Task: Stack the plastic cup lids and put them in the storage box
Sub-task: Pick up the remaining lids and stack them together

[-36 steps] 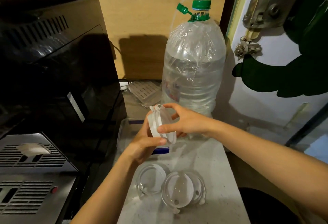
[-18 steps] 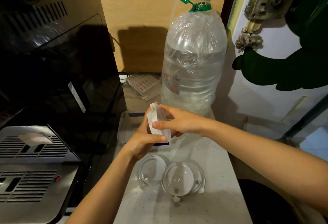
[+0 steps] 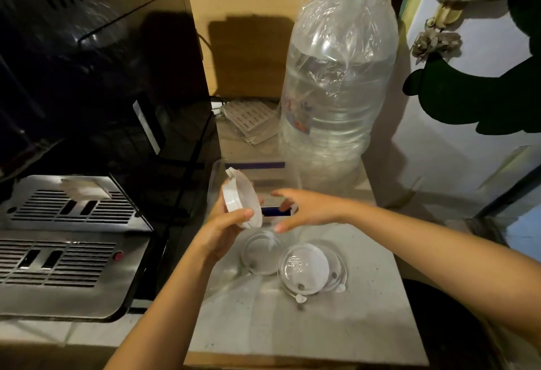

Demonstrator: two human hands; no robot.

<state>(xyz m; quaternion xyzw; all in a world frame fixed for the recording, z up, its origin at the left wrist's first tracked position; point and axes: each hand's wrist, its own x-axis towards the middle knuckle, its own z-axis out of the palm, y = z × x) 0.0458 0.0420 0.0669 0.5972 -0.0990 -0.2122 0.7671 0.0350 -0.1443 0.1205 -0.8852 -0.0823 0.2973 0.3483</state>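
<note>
From the head camera, the left hand (image 3: 225, 232) holds a small stack of lids (image 3: 241, 197) above the near edge of the storage box (image 3: 215, 182), thumb on the lower rim and the other fingers hidden behind the stack. The right hand (image 3: 307, 208) hovers just beside the stack, fingers spread wide and holding nothing. The stack stands on edge, tilted, with its round faces turned toward the right and slightly toward the camera; a disc like this has no real long axis, so what matters is that its flat axis runs roughly sideways (it would need to be laid over to nest flat in the box). On the grey counter (image 3: 322, 334) below the hands lies a single clear lid (image 3: 260, 254), and just to its right an overlapping pair of lids (image 3: 311, 270), all flat with small tabs toward the camera. These lids look thin, light and somewhat flexible, probably slick, so they are best pinched across the rim rather than pressed on the faces, which could buckle. The clear box sits between the black coffee machine (image 3: 87, 106) and the big water bottle (image 3: 336, 91); whether it already holds anything cannot be made out.
</note>
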